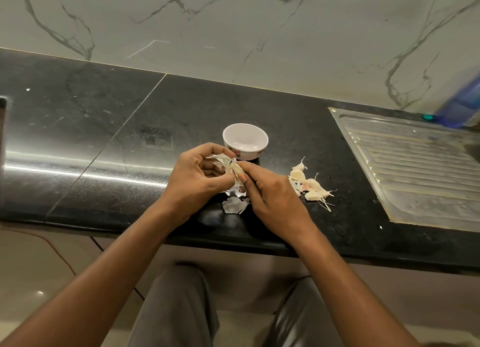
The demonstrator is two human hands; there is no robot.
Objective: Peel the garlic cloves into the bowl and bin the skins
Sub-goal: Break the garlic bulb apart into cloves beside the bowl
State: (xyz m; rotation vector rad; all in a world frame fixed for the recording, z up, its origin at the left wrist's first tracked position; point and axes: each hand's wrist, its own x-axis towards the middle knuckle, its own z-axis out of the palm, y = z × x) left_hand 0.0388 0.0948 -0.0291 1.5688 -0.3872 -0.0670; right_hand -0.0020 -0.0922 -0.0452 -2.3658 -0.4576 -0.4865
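Note:
A small white bowl [245,140] with a flower pattern stands on the black counter [104,138], and nothing shows inside it. Just in front of it, my left hand [200,176] grips a garlic piece [230,167] with papery skin fanning out. My right hand [270,196] pinches the same garlic from the right, thumb and forefinger on its skin. Loose skins [235,203] lie on the counter under my hands. A pile of several unpeeled cloves [309,184] sits to the right of my right hand.
A steel sink drainboard [415,170] fills the counter's right end, with a blue object [462,107] at its far edge. A marble wall rises behind the counter. The counter's front edge runs just below my wrists, with my knees beneath it.

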